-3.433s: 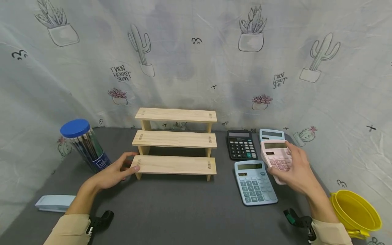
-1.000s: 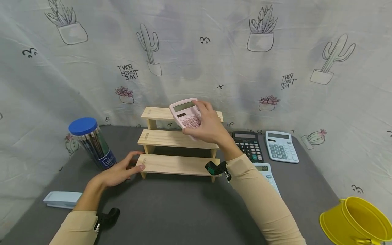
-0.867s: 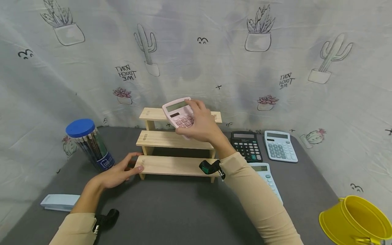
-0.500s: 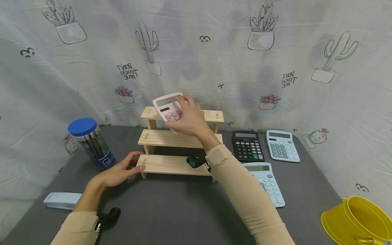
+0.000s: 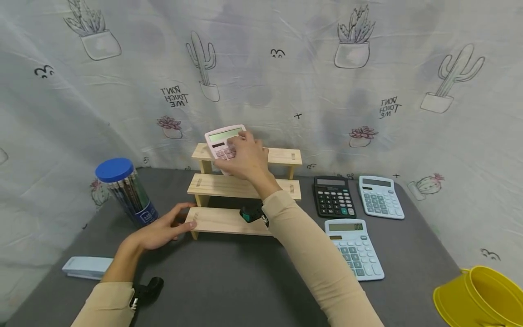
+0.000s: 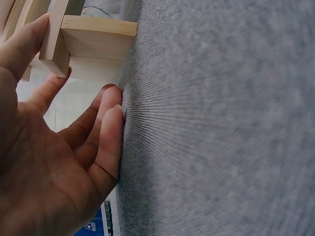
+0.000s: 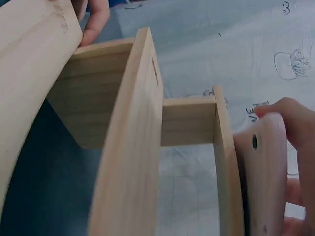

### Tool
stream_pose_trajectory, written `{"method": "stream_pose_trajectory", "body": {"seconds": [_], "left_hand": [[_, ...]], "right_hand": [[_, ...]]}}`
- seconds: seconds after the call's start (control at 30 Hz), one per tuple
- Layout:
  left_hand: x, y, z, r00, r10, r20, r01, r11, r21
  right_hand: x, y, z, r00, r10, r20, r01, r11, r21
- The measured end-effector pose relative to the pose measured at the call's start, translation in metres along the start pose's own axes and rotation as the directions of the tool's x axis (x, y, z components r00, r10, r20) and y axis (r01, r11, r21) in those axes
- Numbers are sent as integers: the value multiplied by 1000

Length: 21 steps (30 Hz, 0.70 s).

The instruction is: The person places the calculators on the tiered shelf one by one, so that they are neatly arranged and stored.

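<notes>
A three-tier wooden display stand (image 5: 241, 185) stands at the back of the table. My left hand (image 5: 157, 232) pinches the left end of its lowest board, thumb on top; in the left wrist view the other fingers (image 6: 109, 142) lie against the grey cloth. My right hand (image 5: 248, 159) holds a pink calculator (image 5: 225, 135) at the left part of the top board, fingers over its keys and right edge. The right wrist view shows the tilted calculator (image 7: 263, 172) against the top board (image 7: 226, 162), partly hidden by the hand.
Right of the stand lie a black calculator (image 5: 334, 196), a light blue calculator (image 5: 381, 197) and a larger blue one (image 5: 355, 250), partly behind my sleeve. A yellow bucket (image 5: 457, 295) stands far right. On the left are a blue-lidded pencil jar (image 5: 132, 193) and a pale blue case (image 5: 86, 267).
My right hand has carried the pink calculator from the group at right up to the top board's left part. Its index finger has just shifted onto the keys. The left hand stays put.
</notes>
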<state>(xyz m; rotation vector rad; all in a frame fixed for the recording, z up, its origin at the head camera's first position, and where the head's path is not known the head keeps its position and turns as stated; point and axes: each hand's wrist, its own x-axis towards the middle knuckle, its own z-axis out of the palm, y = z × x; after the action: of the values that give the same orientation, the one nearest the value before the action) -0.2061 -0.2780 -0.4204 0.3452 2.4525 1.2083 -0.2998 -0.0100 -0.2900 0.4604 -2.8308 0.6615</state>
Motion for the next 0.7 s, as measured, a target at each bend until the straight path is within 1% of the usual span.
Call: {"method": "stream_pose_trajectory", "body": {"seconds": [0.07, 0.17, 0.3, 0.4, 0.47, 0.57, 0.63, 0.7], "left_hand": [[1, -2, 0, 1000, -5, -4, 5, 1000, -1], [2, -3, 1, 1000, -2, -11, 2, 1000, -2], [2, -2, 2, 1000, 19, -16, -19, 1000, -9], [2, -1, 3, 999, 36, -17, -36, 999, -6], [2, -1, 3, 999, 38, -21, -38, 999, -1], [0, -1, 2, 999, 33, -29, -33, 999, 3], [-1, -2, 3, 999, 28, -31, -28, 1000, 2], [0, -2, 4, 999, 28, -26, -28, 1000, -2]], "right_hand": [[0, 2, -3, 999, -1, 37, 1, 1000, -9], [0, 6, -11, 991, -46, 124, 47, 999, -5], [-1, 14, -25, 962, -113, 248, 101, 993, 58], [-1, 19, -30, 943, -139, 301, 110, 988, 112], [-1, 21, -29, 943, -151, 296, 119, 985, 124], [0, 19, -20, 961, -155, 228, 141, 987, 75], [0, 17, -11, 977, -129, 169, 125, 992, 33], [-3, 14, -4, 990, -84, 117, 85, 996, -2]]}}
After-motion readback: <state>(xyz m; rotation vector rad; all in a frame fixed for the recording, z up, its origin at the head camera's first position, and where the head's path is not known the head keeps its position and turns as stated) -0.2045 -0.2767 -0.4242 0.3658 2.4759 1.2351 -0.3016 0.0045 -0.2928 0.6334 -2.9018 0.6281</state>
